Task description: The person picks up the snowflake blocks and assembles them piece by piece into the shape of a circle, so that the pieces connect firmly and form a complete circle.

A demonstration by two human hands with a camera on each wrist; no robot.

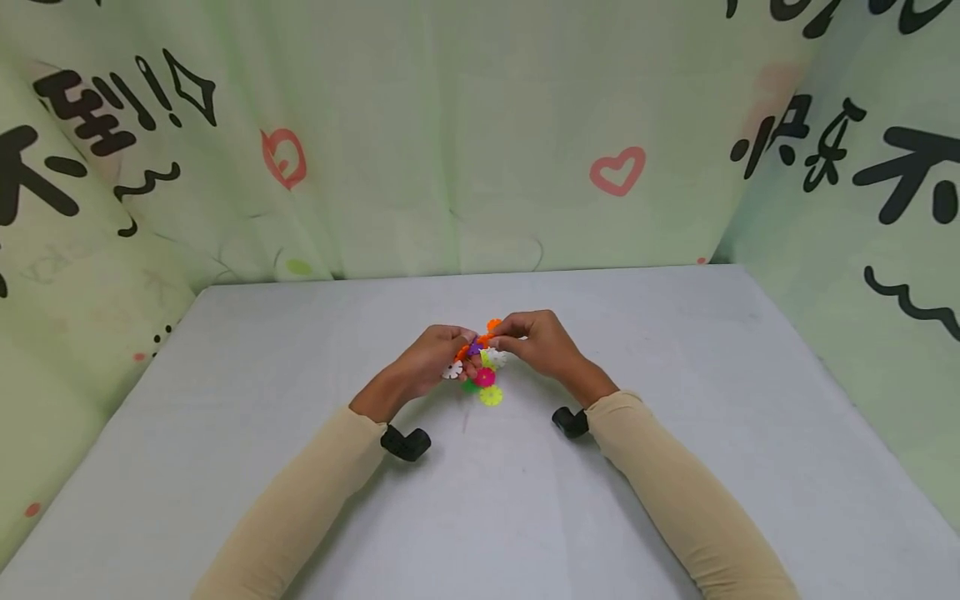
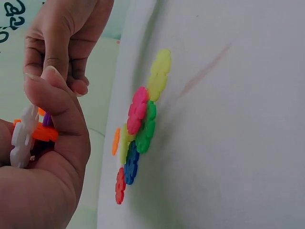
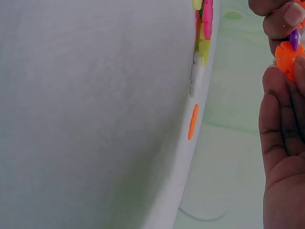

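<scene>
Above the table, my left hand grips a small joined chain of flower-shaped plastic discs. A white disc, an orange disc and part of a purple disc show in it. My right hand pinches another orange disc between thumb and fingers; its edge meets the purple one. Curled left fingers hide part of the chain. Loose discs lie on the table below the hands, among them a pink one, a yellow one, a green one and a blue one.
A white cloth covers the table. Past the hands lies a loose orange disc. Pale green curtains with black writing and red hearts stand behind and at both sides. Each wrist carries a black camera mount.
</scene>
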